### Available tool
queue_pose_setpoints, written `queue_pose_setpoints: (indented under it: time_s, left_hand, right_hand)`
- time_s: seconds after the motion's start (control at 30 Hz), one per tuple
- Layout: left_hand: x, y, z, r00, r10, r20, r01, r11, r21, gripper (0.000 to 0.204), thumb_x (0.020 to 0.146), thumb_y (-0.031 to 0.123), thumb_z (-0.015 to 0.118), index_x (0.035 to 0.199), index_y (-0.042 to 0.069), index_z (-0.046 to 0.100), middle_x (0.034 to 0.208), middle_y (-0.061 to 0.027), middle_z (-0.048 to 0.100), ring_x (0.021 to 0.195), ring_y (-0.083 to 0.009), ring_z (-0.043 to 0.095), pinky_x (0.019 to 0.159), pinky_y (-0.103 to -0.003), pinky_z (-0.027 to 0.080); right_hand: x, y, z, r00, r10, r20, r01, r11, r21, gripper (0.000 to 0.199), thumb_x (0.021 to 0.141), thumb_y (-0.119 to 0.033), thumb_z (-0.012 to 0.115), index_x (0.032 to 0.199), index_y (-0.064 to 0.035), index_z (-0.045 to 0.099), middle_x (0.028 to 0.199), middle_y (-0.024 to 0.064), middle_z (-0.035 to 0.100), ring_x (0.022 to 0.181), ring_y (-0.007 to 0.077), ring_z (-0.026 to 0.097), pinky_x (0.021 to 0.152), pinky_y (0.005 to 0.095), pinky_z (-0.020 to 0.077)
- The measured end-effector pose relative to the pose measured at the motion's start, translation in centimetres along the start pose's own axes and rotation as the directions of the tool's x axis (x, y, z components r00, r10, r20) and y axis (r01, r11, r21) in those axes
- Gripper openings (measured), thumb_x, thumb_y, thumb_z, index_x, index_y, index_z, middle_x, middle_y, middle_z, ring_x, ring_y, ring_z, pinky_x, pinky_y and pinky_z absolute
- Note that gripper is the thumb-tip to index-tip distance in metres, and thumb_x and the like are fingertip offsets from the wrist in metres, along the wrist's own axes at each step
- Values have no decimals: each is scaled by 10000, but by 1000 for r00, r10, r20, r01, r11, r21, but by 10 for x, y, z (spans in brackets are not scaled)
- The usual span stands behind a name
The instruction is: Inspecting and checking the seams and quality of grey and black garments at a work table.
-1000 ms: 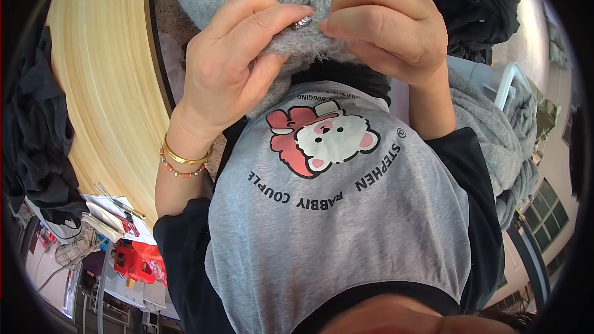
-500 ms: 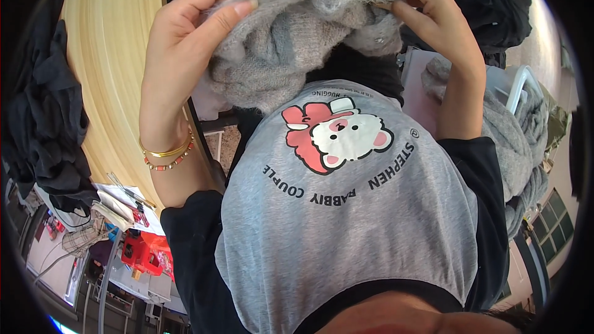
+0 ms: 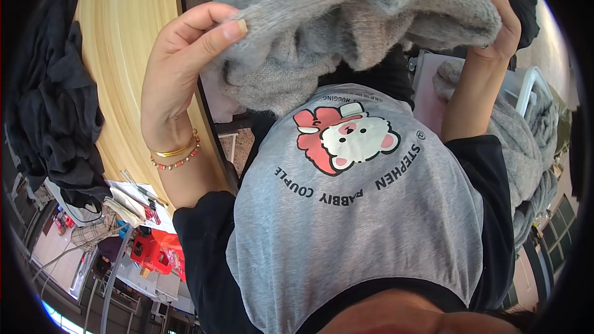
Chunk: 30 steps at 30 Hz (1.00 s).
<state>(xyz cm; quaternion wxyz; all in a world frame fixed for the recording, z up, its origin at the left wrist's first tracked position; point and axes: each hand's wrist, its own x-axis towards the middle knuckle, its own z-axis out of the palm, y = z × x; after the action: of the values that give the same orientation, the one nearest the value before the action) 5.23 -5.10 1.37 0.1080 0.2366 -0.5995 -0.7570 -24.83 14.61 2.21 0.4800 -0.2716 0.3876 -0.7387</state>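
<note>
A fuzzy grey knitted garment (image 3: 297, 49) is stretched between my two hands over my lap, its lower part bunched in folds. My left hand (image 3: 192, 52) pinches one edge of it between thumb and fingers. On the far right, my right hand (image 3: 504, 25) is closed at the other end, partly behind the knit, its fingers mostly hidden. A raised band of the fabric runs from the left thumb toward the top of the view. What kind of garment it is, the folds do not show.
A pale wooden table (image 3: 124, 74) curves along my left, with dark cloth (image 3: 52, 105) heaped beyond it. Papers and tweezers (image 3: 139, 188) lie at its near end, above a red basket (image 3: 148, 253). To my right, more grey knits (image 3: 526, 142) hang by a white-rimmed bin (image 3: 529, 89).
My right hand has moved outward to the right and up, drawing the grey knit wider. My left hand keeps its pinch in nearly the same place.
</note>
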Motion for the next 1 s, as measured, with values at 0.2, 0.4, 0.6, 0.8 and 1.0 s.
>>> queue_pose_setpoints:
  time_s: [0.2, 0.4, 0.6, 0.8, 1.0]
  left_hand:
    - [10, 2, 23, 996, 33, -81, -49, 977, -206, 137, 938, 99, 593, 1016, -7, 631, 909, -7, 660, 832, -43, 583, 765, -189, 455]
    - [16, -10, 54, 976, 127, -177, -157, 972, -172, 121, 935, 79, 605, 1010, -12, 634, 909, -1, 653, 797, -24, 561, 701, -171, 440]
    - [22, -24, 51, 894, 379, -241, -326, 916, 232, 112, 929, 77, 618, 999, -8, 639, 927, -5, 647, 807, -23, 553, 699, -161, 439]
    - [24, -24, 55, 947, 84, -309, -183, 933, -309, 94, 945, 91, 598, 985, 11, 628, 893, 21, 613, 793, -11, 510, 677, -151, 399]
    - [25, -36, 56, 922, 211, -324, -262, 957, -122, 111, 940, 107, 613, 1011, 21, 618, 869, 31, 595, 768, -2, 483, 651, -152, 377]
  right_hand:
    - [7, 8, -22, 971, -187, -151, 184, 982, -33, 235, 944, -120, 542, 1129, 21, 572, 1007, 141, 670, 796, 221, 681, 730, 312, 557]
    - [7, 62, 75, 969, -151, 197, 247, 674, -696, 272, 800, -133, 720, 1022, 11, 659, 918, 96, 691, 798, 150, 653, 717, 263, 513]
    - [14, 81, 74, 975, 46, 218, 150, 588, -795, 189, 799, -114, 733, 933, 10, 687, 779, 15, 662, 699, 66, 583, 617, 210, 464]
    - [17, 73, 71, 943, 255, 213, -47, 739, -673, 152, 869, -70, 638, 995, 14, 654, 874, 25, 647, 740, 57, 577, 640, 205, 459]
    - [14, 92, 67, 983, 42, 177, 85, 754, -652, 156, 843, -94, 685, 965, 3, 683, 792, -12, 648, 686, 19, 543, 580, 173, 422]
